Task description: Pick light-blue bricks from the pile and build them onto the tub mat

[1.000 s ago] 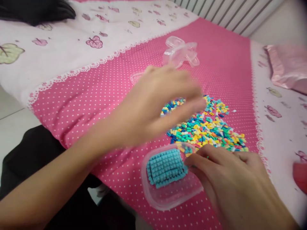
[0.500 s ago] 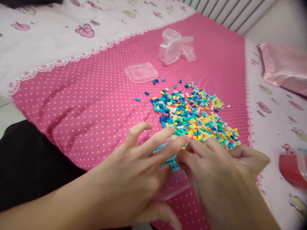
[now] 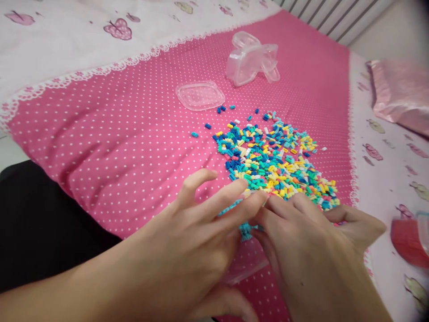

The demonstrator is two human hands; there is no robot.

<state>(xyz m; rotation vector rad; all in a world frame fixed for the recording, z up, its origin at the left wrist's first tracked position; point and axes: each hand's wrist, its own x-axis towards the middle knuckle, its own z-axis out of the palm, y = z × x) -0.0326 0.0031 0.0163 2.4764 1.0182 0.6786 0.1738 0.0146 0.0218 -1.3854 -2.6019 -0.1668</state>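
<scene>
My left hand (image 3: 197,241) reaches over a clear plastic container (image 3: 248,266), its fingers bent but spread apart. Its index fingertip meets the fingertips of my right hand (image 3: 308,241). Those right fingers are curled together in a pinch above the container, and what they hold is hidden behind them. Light-blue toy bricks (image 3: 246,231) show inside the container between my hands. Just beyond the fingers lies a heap of small mixed toy bricks (image 3: 275,156) in yellow, green, blue, white and pink.
Past the heap, a clear plastic lid (image 3: 200,95) lies flat beside stacked clear containers (image 3: 250,62). The pink dotted bedspread (image 3: 134,125) has soft folds. To the right are a shiny pink package (image 3: 400,96) and a red object (image 3: 409,241). White bars (image 3: 331,18) stand at the back.
The camera view has shifted slightly, so the bed and bricks sit a little differently in frame. Both hands keep almost the same pose over the container.
</scene>
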